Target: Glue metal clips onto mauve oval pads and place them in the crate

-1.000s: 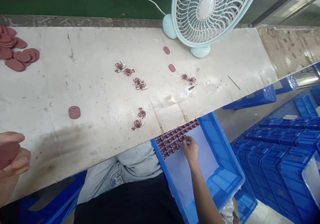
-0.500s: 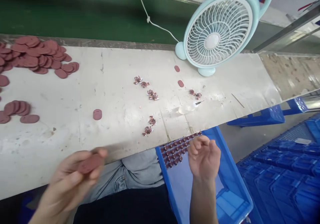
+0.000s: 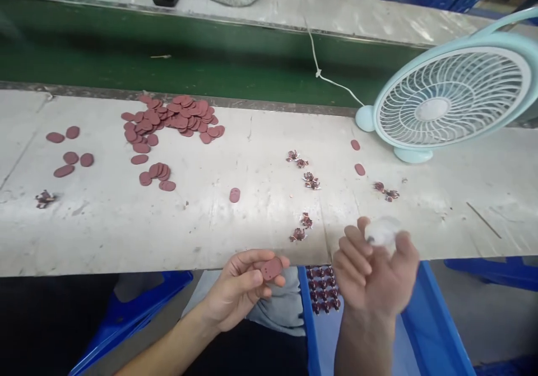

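My left hand (image 3: 241, 289) pinches a flat reddish-brown oval piece (image 3: 271, 269) with small dark holes, just over the table's front edge. To its right my raised right hand (image 3: 376, 269) is closed around a small translucent squeeze bottle (image 3: 383, 230), blurred by motion. Small brown-and-white clustered parts (image 3: 311, 180) lie in little groups beyond my hands. A single oval piece (image 3: 235, 195) rests left of them, and a large pile of similar ovals (image 3: 180, 115) is farther left. Below my right hand, a blue tray (image 3: 445, 320) holds rows of small dark-red parts (image 3: 323, 289).
A light-blue fan (image 3: 454, 98) stands at the back right, its white cord (image 3: 318, 73) running up over the green strip. A thin stick (image 3: 483, 219) lies at the right of the white table (image 3: 126, 236). A blue stool (image 3: 134, 314) is below at left.
My right hand has taken up the squeeze bottle from the table. My left hand still has the oval piece, now nearer my right hand. The view has swung left.
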A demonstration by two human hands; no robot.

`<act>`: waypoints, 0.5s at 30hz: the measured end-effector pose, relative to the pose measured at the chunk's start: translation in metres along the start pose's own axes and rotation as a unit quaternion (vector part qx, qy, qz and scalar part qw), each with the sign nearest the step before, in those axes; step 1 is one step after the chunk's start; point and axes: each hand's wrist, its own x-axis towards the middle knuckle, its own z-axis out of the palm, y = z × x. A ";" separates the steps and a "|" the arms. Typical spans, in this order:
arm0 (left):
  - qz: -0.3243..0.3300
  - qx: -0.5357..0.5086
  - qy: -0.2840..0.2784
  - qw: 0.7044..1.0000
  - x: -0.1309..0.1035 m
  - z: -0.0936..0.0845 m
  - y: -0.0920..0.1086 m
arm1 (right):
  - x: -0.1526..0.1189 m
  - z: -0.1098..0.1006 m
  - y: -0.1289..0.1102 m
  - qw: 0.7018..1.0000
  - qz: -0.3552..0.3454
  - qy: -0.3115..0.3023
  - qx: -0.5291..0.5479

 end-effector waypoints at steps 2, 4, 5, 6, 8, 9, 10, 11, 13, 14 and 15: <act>-0.001 0.010 0.009 1.000 0.002 0.002 -0.002 | -0.024 0.015 0.019 0.987 -0.061 0.012 -0.150; -0.001 0.024 0.016 1.000 0.003 0.004 -0.004 | -0.042 0.026 0.037 0.958 -0.125 0.020 -0.259; 0.000 0.028 0.019 0.999 0.003 0.006 -0.005 | -0.048 0.029 0.045 0.942 -0.152 0.020 -0.298; 0.001 0.031 0.020 0.999 0.002 0.007 -0.006 | -0.053 0.032 0.052 0.928 -0.171 0.018 -0.329; 0.005 0.034 0.024 0.999 0.002 0.009 -0.007 | -0.058 0.033 0.060 0.915 -0.179 0.006 -0.362; 0.006 0.035 0.026 0.999 0.001 0.010 -0.007 | -0.058 0.033 0.063 0.914 -0.172 0.001 -0.366; 0.006 0.036 0.028 0.999 0.001 0.011 -0.007 | -0.058 0.033 0.064 0.915 -0.167 -0.001 -0.368; 0.006 0.037 0.030 0.999 0.000 0.012 -0.007 | -0.058 0.033 0.065 0.914 -0.168 0.001 -0.369; 0.005 0.037 0.032 0.999 -0.001 0.012 -0.007 | -0.056 0.033 0.066 0.906 -0.190 0.009 -0.378; 0.005 0.039 0.033 0.999 -0.001 0.012 -0.007 | -0.056 0.034 0.067 0.898 -0.208 0.018 -0.387; 0.006 0.043 0.034 0.998 -0.002 0.012 -0.007 | -0.056 0.034 0.069 0.888 -0.228 0.028 -0.397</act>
